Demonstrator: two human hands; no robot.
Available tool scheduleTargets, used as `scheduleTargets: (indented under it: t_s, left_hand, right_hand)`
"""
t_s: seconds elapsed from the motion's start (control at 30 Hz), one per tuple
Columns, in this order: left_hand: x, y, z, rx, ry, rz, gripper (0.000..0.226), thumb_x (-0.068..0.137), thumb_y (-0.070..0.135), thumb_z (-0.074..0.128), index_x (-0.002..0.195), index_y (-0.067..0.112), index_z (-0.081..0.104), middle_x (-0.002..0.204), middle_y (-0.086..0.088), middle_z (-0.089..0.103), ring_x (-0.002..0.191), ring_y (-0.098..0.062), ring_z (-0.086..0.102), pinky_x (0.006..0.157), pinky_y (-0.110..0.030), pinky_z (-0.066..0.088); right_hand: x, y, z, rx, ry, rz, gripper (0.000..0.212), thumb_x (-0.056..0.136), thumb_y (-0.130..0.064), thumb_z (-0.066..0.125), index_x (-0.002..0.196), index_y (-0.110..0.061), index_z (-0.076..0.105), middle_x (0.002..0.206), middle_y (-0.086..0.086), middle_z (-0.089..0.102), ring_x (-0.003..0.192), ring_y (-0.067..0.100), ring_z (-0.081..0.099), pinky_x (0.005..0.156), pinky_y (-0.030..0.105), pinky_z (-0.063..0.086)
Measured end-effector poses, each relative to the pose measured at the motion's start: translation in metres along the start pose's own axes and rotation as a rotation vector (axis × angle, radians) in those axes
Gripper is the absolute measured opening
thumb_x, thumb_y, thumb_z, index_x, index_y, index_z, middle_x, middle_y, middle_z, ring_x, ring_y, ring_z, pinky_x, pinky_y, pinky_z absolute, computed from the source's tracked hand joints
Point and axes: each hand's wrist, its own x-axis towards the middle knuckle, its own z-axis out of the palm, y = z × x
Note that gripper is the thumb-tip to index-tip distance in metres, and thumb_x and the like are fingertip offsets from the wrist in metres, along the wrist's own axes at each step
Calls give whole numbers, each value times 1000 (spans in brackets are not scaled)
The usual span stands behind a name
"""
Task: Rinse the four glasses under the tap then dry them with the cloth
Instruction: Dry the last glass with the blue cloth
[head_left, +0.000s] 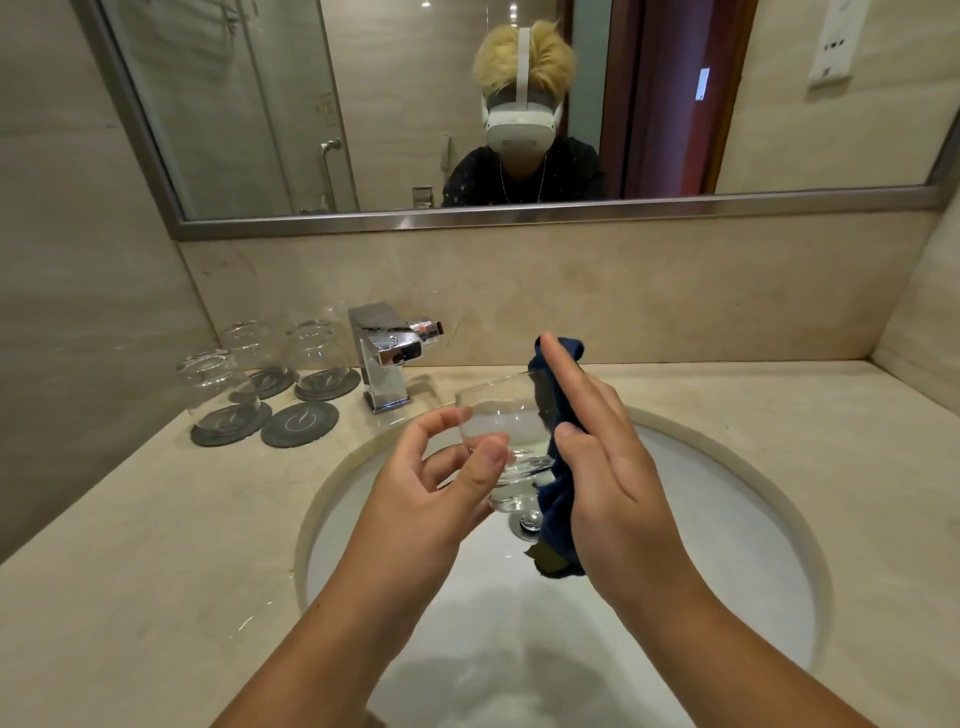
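Well left of the tap: three glasses mouth-down on dark round coasters, with a spare coaster lying nearest the tap's foot. In front of the tap and a little to its right, raised over the basin: left hand half curled, thumb and fingertips gripping the lower part of the fourth glass, mouth up and slightly tilted. Right of the tap, against that glass: dark blue cloth, upper end reaching past the rim, lower end hanging free over the basin. Further right of the tap: right hand, fingers straight and together, thumb pinning the cloth and pressing it on the glass's wall. To the right of the tap, a broad flat stretch of counter running to the side wall; in front of the tap, the basin's pale rim curving round beneath both forearms.
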Motion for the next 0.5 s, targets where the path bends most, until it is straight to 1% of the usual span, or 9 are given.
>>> scheduleTargets:
  t_s: [0.1,0.2,0.23,0.3,0.33,0.37,0.43,0.47,0.5]
  left_hand:
    - [-1,4,-2,-10,-83,12,61,87,46,79,138,23,54,121,-2,79,116,-22,75,103,-44,57]
    - [1,3,-4,-12,-105,-17,61,89,51,75,140,24,56,125,-3,77,119,-22,73,105,-40,57]
    - [2,2,-4,10,-94,-14,63,88,58,75,140,28,58,127,1,77,121,-19,72,107,-40,54]
    - [5,-2,-4,96,-62,17,68,78,75,70,138,43,62,126,11,75,122,-13,70,110,-42,51]
    - [5,-4,-4,120,-37,34,66,77,79,67,135,47,62,122,13,75,120,-13,70,109,-43,52]
    - [5,-5,-3,117,-12,43,62,78,77,66,133,48,62,118,13,76,117,-13,72,109,-43,53]
    - [5,-6,-1,87,17,35,45,92,58,67,133,42,60,115,10,78,113,-17,74,108,-47,54]
    - [5,-7,1,67,20,18,37,99,49,66,134,39,59,115,8,78,114,-19,74,108,-48,54]
    - [4,-7,2,54,24,3,37,98,47,67,134,38,59,116,7,78,114,-18,74,108,-49,54]
  right_hand:
    - [2,-2,-3,104,21,83,57,112,-8,36,146,-49,56,142,-33,59,126,-13,57,94,7,47]
    - [3,-4,-2,140,33,157,57,112,-11,35,142,-55,59,140,-32,62,118,-11,64,96,20,55]
    - [2,-3,-1,133,41,168,59,112,-10,36,142,-55,58,140,-34,62,118,-12,63,99,21,53]
    - [3,0,1,100,50,176,60,110,-11,39,145,-56,55,143,-33,59,127,-10,57,111,25,45]
    - [3,2,1,93,52,177,58,108,-16,42,144,-60,55,142,-29,59,127,-5,55,114,28,41]
    - [3,3,2,95,50,179,57,103,-24,43,142,-64,53,139,-24,59,123,0,53,111,30,40]
    - [3,4,3,58,41,159,59,100,-29,43,144,-66,49,143,-24,58,120,1,52,109,27,43]
    - [3,3,3,20,32,138,58,105,-25,43,148,-63,46,146,-30,54,125,-5,52,107,19,43]
    - [3,2,3,-23,17,116,59,110,-17,43,152,-58,44,147,-33,51,130,-10,51,103,11,41]
